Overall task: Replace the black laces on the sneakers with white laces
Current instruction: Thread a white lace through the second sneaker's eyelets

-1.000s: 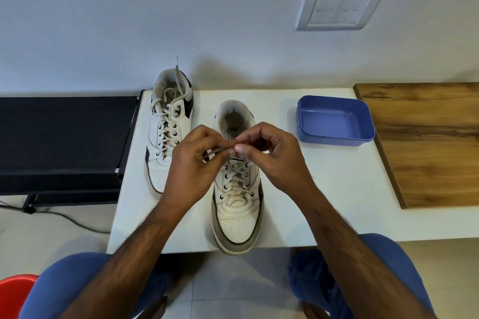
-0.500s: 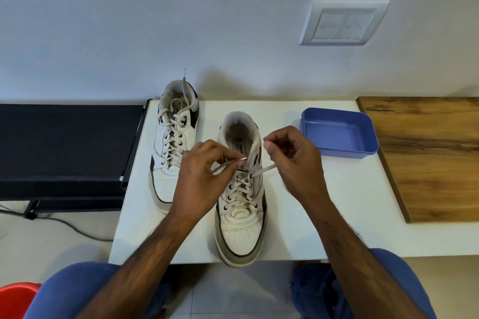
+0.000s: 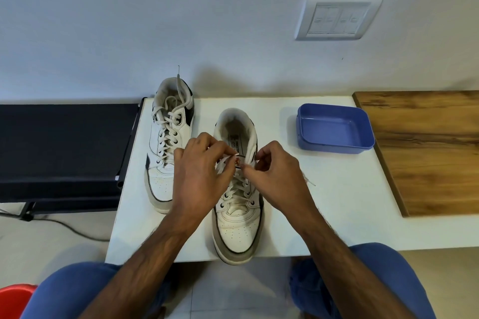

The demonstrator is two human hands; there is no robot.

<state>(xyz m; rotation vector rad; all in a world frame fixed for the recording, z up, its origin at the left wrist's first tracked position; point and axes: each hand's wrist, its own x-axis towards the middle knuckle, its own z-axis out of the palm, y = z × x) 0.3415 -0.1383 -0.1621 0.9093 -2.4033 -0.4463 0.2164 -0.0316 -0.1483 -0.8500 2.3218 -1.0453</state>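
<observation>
Two white sneakers stand on the white table (image 3: 324,204), toes toward me. The left sneaker (image 3: 169,142) is laced in white to the top, one lace end sticking up against the wall. The right sneaker (image 3: 237,215) carries a white lace (image 3: 239,189) through its lower eyelets. My left hand (image 3: 201,176) pinches one end of that lace over the tongue. My right hand (image 3: 276,176) pinches the other end by the shoe's upper right eyelets; a loose tip shows on the table past the wrist. No black lace is in view.
An empty blue plastic tray (image 3: 334,128) sits right of the shoes. A wooden board (image 3: 425,147) covers the table's right end. A black bench (image 3: 62,147) adjoins the table on the left. A red object (image 3: 14,298) sits low left. My knees are under the front edge.
The hands parted from a joined pinch, drew the lace ends outward, then came back close over the right sneaker's tongue. The camera view shifted, so the scene sits lower in frame.
</observation>
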